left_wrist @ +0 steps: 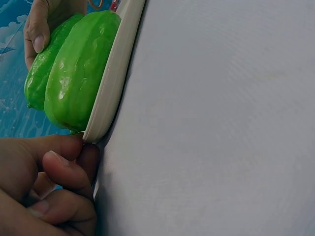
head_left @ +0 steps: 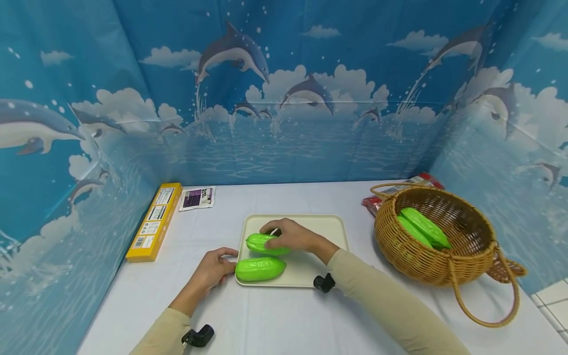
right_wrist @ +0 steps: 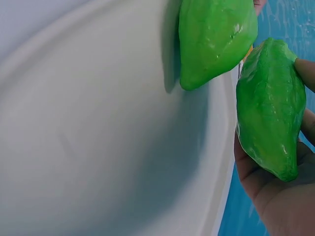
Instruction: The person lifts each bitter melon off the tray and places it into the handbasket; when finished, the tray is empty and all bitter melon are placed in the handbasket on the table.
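On a cream tray (head_left: pixel 317 268) lies a bright green, glossy, ridged fruit (head_left: pixel 260 268), lengthwise along the near left side. Just behind it, my right hand (head_left: pixel 289 236) grips a second green fruit (head_left: pixel 259 242) from above, thumb on the near side. The right wrist view shows this held fruit (right_wrist: pixel 271 108) with fingers (right_wrist: pixel 307 73) round it, beside the other fruit (right_wrist: pixel 216 42). My left hand (head_left: pixel 214 271) is at the tray's left edge; in the left wrist view its curled fingers (left_wrist: pixel 69 172) pinch the tray's rim (left_wrist: pixel 106 105) near the fruit's end.
To the right stands a wicker basket (head_left: pixel 399 256) with two more green fruits (head_left: pixel 421 228) in it and its handle hanging at the front. Behind it lies a red packet (head_left: pixel 372 202). A yellow box (head_left: pixel 155 222) and a small sachet (head_left: pixel 197 198) lie at the back left.
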Available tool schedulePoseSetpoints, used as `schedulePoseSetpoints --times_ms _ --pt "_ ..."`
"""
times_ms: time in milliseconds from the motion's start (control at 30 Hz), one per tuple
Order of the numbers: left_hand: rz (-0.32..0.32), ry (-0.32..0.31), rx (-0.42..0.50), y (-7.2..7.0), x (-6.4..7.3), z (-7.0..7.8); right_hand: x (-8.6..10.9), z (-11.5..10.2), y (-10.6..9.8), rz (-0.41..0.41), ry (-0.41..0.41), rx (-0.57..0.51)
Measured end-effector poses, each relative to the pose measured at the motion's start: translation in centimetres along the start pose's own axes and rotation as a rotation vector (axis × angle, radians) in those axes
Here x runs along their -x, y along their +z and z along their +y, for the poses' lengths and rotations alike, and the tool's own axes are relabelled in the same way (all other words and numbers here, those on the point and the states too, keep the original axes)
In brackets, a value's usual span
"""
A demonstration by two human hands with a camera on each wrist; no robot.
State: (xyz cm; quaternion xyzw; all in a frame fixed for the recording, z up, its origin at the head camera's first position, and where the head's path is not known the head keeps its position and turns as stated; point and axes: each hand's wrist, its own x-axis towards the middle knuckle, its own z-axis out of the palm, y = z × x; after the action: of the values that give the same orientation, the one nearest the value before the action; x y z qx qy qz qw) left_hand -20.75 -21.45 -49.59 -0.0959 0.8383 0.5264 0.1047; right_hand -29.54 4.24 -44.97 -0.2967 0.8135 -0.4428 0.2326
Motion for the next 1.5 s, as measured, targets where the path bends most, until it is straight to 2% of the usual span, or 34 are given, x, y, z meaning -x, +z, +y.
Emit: schedulePoseSetpoints --times_ms 467,833,1233,1500 --pt "0.001 0.005 0.001 0.0 0.0 -0.2 1.1 0.0 -1.4 0.018 0.006 -0.062" --pt "-0.003 0.007 0.013 -0.1 -0.2 0.0 2.8 0.1 -2.5 0.007 -0.007 -0.087" --pt "-0.019 -0.023 0.004 -0.3 -0.2 0.2 4.8 -0.1 -2.9 -0.017 -0.035 -0.089" --pt "0.005 0.011 0.001 -0.1 -0.9 0.5 5.8 -0.4 -2.8 -0.039 -0.046 -0.100"
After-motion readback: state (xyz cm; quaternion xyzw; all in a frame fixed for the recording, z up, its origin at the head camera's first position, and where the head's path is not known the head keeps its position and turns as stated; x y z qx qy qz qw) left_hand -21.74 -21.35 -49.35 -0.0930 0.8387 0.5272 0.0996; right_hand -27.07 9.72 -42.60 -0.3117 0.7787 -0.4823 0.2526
